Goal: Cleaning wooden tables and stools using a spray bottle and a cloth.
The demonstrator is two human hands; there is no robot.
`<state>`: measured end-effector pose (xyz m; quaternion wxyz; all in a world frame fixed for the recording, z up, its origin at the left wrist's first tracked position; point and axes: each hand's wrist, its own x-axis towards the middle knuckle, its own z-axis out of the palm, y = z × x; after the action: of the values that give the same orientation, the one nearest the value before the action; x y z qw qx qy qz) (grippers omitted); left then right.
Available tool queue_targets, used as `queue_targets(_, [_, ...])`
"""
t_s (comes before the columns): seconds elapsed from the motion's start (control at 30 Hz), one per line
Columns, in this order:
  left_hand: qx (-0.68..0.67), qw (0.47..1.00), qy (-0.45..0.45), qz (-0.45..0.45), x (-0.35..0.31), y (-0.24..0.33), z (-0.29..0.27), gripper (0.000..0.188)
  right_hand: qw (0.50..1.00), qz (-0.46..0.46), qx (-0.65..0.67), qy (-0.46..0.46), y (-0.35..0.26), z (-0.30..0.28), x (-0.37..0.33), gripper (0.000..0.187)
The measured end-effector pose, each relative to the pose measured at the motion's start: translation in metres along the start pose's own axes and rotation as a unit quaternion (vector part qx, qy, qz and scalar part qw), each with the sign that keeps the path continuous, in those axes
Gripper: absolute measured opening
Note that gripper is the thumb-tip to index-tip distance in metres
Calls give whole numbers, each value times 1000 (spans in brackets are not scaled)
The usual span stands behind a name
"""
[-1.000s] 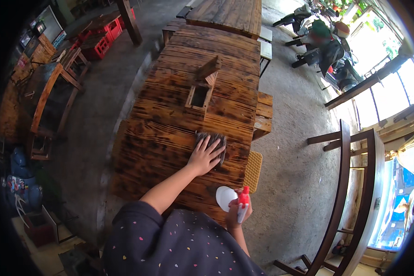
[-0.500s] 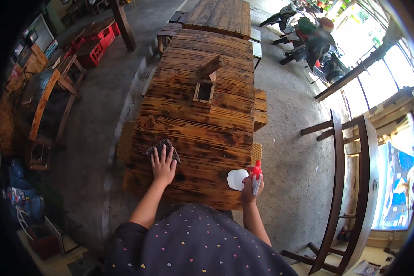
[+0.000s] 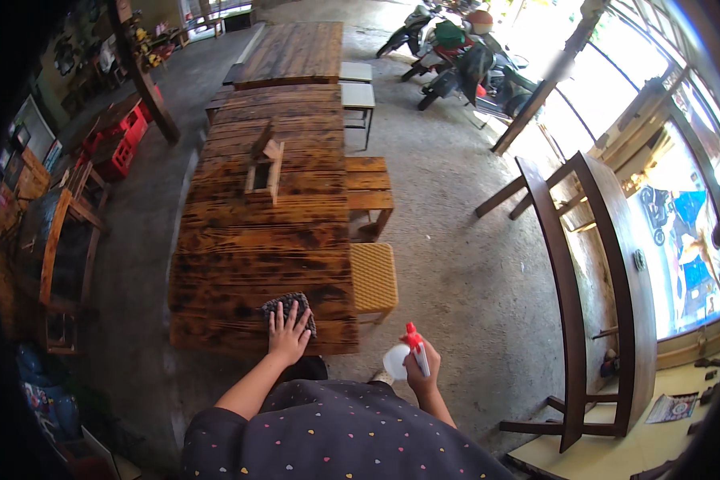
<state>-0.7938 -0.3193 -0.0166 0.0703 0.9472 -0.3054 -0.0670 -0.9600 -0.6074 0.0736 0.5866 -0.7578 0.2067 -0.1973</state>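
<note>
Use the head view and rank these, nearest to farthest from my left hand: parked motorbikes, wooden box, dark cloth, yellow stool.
1. Dark cloth: under the left hand.
2. Yellow stool: beside the table's right edge.
3. Wooden box: farther along the tabletop.
4. Parked motorbikes: far off, upper right.

No readable text, labels, brands, numbers or signs anywhere in view

Dark cloth point(image 3: 288, 299) lies on table point(image 3: 248, 240), red-topped spray bottle point(image 3: 416, 345) held alongside.
</note>
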Motion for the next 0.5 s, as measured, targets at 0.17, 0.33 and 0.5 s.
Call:
queue_targets(0.17, [11, 996, -8, -88, 43, 47, 15, 60, 993, 87, -50, 60, 15, -110, -51, 40])
queue_targets(0.33, [38, 985, -15, -170, 85, 73, 15, 59, 979, 101, -129, 125, 28, -194, -71, 42])
queue_targets(0.5, [42, 977, -58, -201, 128, 89, 10, 60, 971, 42, -108, 208, 53, -223, -43, 41])
